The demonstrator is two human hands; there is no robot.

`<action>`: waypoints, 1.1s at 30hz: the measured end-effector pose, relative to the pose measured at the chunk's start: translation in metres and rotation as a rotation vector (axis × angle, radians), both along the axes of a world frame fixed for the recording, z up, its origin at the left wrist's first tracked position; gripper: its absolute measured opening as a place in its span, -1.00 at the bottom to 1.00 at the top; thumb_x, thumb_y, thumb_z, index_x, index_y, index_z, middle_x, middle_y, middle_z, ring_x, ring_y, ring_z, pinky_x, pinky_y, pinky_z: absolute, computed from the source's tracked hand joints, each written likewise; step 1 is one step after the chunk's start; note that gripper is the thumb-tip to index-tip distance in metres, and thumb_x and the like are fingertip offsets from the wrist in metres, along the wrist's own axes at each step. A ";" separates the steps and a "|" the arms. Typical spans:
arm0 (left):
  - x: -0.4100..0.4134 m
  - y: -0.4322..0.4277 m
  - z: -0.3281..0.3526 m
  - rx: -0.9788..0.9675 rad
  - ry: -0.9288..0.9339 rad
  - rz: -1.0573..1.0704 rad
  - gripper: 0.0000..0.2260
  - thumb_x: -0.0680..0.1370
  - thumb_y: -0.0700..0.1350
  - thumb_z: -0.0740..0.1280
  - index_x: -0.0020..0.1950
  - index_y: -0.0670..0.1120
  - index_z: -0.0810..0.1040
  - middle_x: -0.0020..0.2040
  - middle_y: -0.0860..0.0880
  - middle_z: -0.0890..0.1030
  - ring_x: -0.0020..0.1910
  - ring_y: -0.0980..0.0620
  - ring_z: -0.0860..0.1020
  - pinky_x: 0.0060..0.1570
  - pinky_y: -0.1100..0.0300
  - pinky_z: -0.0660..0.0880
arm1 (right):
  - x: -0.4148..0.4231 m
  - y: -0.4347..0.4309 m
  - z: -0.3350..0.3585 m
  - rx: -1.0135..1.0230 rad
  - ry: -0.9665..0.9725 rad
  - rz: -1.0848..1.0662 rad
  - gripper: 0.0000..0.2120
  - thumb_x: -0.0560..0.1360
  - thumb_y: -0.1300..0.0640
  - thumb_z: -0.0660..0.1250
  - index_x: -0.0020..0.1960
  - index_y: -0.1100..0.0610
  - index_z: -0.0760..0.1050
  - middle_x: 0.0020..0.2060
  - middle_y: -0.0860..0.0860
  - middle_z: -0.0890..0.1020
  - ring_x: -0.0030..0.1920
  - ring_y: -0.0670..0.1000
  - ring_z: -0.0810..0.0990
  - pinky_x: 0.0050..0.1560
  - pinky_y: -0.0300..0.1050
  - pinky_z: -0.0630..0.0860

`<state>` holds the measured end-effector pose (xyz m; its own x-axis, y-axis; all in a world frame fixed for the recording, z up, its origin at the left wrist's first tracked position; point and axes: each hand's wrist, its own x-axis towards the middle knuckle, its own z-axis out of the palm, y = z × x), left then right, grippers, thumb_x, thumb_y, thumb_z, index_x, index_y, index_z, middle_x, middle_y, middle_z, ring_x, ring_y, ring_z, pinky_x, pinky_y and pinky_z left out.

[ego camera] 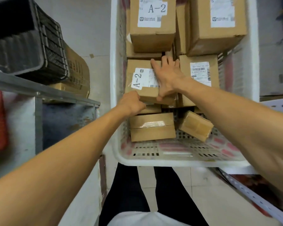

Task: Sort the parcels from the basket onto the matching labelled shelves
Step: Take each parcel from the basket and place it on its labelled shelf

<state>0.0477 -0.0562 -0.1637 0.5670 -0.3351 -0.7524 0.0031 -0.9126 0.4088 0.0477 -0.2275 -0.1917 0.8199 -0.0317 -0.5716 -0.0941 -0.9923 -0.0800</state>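
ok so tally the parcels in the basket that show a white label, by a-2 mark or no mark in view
A-2 on the label: 2 (far box; near box, gripped by left hand and right hand)
Printed label, no letter mark in view: 2 (far right box; middle right box)
Total: 4 in the white basket

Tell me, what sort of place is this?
Probably a parcel depot or stockroom: a white basket holds cardboard parcels with printed shipping labels, including an A-2 parcel, and metal shelving carrying a black crate stands beside it.
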 end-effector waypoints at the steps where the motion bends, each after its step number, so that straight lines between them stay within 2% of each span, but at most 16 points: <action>1: -0.001 -0.003 0.000 -0.037 0.023 0.092 -0.75 0.51 -0.16 0.33 0.19 -0.14 0.48 0.00 -0.07 0.54 -0.02 -0.05 0.50 -0.13 0.19 0.48 | -0.002 0.002 0.004 -0.011 0.003 0.006 0.40 -0.01 -0.26 0.61 0.55 0.10 -0.16 0.41 0.28 0.16 0.44 0.32 0.10 0.40 0.38 0.11; 5: -0.012 -0.017 -0.001 -0.138 0.163 0.651 -0.67 0.55 0.05 0.24 0.23 -0.09 0.48 0.07 -0.10 0.59 -0.12 -0.05 0.50 -0.11 0.10 0.54 | -0.014 0.009 0.021 -0.023 -0.008 -0.011 0.40 0.00 -0.28 0.60 0.56 0.12 -0.15 0.39 0.27 0.18 0.42 0.29 0.14 0.36 0.36 0.17; 6: -0.017 -0.019 -0.003 -0.144 0.203 0.731 -0.61 0.54 0.11 0.24 0.25 -0.11 0.47 0.09 -0.11 0.58 -0.09 -0.07 0.53 -0.10 0.11 0.55 | -0.018 0.011 0.025 -0.031 -0.024 -0.014 0.40 0.01 -0.28 0.60 0.56 0.13 -0.15 0.39 0.27 0.18 0.41 0.29 0.14 0.36 0.37 0.17; 8: -0.028 -0.022 -0.006 -0.183 0.256 0.887 -0.45 0.49 0.18 0.31 0.33 -0.15 0.40 0.20 -0.15 0.54 0.09 -0.11 0.56 -0.13 0.12 0.56 | -0.025 0.015 0.032 -0.045 -0.064 -0.021 0.40 0.01 -0.28 0.59 0.55 0.15 -0.16 0.39 0.28 0.17 0.41 0.30 0.14 0.37 0.39 0.13; 11: -0.040 -0.022 -0.002 -0.266 0.267 1.055 -0.34 0.43 0.17 0.41 0.38 -0.12 0.25 0.23 -0.08 0.52 0.19 -0.08 0.52 -0.21 0.17 0.55 | -0.034 0.017 0.051 -0.030 -0.116 -0.045 0.39 0.03 -0.25 0.60 0.56 0.17 -0.18 0.40 0.28 0.15 0.41 0.30 0.12 0.39 0.39 0.09; 15: -0.039 -0.022 0.020 -0.410 0.292 0.977 -0.10 0.37 0.17 0.49 0.51 0.00 0.01 0.30 -0.01 0.49 0.17 -0.03 0.53 -0.06 0.11 0.59 | -0.042 0.004 0.091 0.054 -0.196 -0.177 0.42 0.02 -0.26 0.59 0.56 0.17 -0.21 0.43 0.30 0.10 0.44 0.34 0.06 0.40 0.41 0.04; 18: -0.026 -0.028 0.050 -0.530 0.346 0.888 0.08 0.16 0.27 0.56 0.51 0.02 0.07 0.28 -0.02 0.52 0.16 -0.02 0.53 -0.24 0.14 0.56 | -0.039 -0.016 0.129 0.162 -0.193 -0.260 0.39 0.04 -0.25 0.59 0.56 0.14 -0.20 0.44 0.28 0.11 0.45 0.35 0.06 0.39 0.40 0.13; 20: -0.017 -0.036 0.070 -0.633 0.372 0.911 0.17 0.02 0.22 0.61 0.51 0.03 0.11 0.25 -0.04 0.54 0.14 -0.07 0.56 -0.28 0.09 0.57 | -0.035 -0.031 0.151 0.230 -0.170 -0.321 0.38 0.01 -0.29 0.58 0.56 0.13 -0.13 0.43 0.25 0.15 0.45 0.32 0.08 0.39 0.33 0.19; 22: -0.008 -0.044 0.090 -0.773 0.417 1.014 0.11 0.02 0.11 0.63 0.49 0.07 0.18 0.25 -0.07 0.55 0.13 -0.11 0.57 -0.26 -0.04 0.60 | -0.035 -0.044 0.174 0.375 -0.204 -0.482 0.33 -0.06 -0.35 0.56 0.52 0.11 0.06 0.38 0.17 0.28 0.41 0.22 0.22 0.38 0.17 0.28; 23: -0.004 -0.046 0.101 -0.832 0.435 1.060 0.04 0.06 0.06 0.61 0.47 0.07 0.23 0.25 -0.08 0.55 0.13 -0.12 0.58 -0.25 -0.07 0.60 | -0.037 -0.052 0.182 0.497 -0.251 -0.607 0.19 -0.01 -0.31 0.59 0.46 0.10 0.19 0.32 0.10 0.36 0.32 0.12 0.34 0.29 0.02 0.37; 25: 0.000 -0.046 0.129 -0.891 0.426 1.045 -0.13 0.15 0.02 0.55 0.43 0.05 0.33 0.21 -0.06 0.58 0.11 -0.08 0.59 -0.27 0.00 0.60 | -0.046 -0.064 0.202 0.753 -0.316 -0.805 -0.21 0.19 -0.05 0.63 0.30 0.09 0.34 0.17 -0.02 0.48 0.06 -0.10 0.49 -0.04 -0.22 0.43; 27: 0.006 -0.042 0.151 -0.930 0.355 0.883 -0.23 0.20 -0.03 0.49 0.40 0.03 0.36 0.11 0.00 0.64 0.04 0.01 0.62 -0.24 0.11 0.60 | -0.053 -0.069 0.212 0.946 -0.316 -0.842 -0.44 0.26 0.13 0.61 0.14 0.06 0.39 0.05 -0.06 0.59 -0.09 -0.20 0.58 -0.17 -0.28 0.46; 29: 0.009 -0.039 0.174 -0.960 0.266 0.722 -0.34 0.28 -0.10 0.42 0.37 0.02 0.37 -0.04 0.08 0.68 -0.08 0.11 0.65 -0.23 0.18 0.59 | -0.056 -0.063 0.215 1.114 -0.294 -0.810 -0.43 0.25 0.20 0.60 0.17 0.08 0.43 0.01 -0.02 0.67 -0.06 -0.13 0.67 -0.11 -0.24 0.55; 31: 0.011 -0.042 0.194 -1.006 0.217 0.655 -0.48 0.37 -0.18 0.36 0.32 -0.03 0.39 -0.14 0.08 0.70 -0.19 0.12 0.67 -0.28 0.22 0.59 | -0.057 -0.057 0.216 1.215 -0.326 -0.845 -0.23 0.23 0.21 0.60 0.35 0.13 0.33 0.09 0.03 0.67 0.04 0.00 0.68 -0.06 -0.09 0.61; 33: 0.013 -0.046 0.205 -1.046 0.170 0.604 -0.45 0.38 -0.22 0.35 0.36 -0.04 0.33 0.02 -0.03 0.68 -0.11 0.02 0.67 -0.21 0.14 0.61 | -0.063 -0.052 0.219 1.274 -0.390 -0.889 -0.22 0.27 0.26 0.58 0.39 0.13 0.28 0.12 0.06 0.65 0.06 0.05 0.67 -0.05 -0.05 0.63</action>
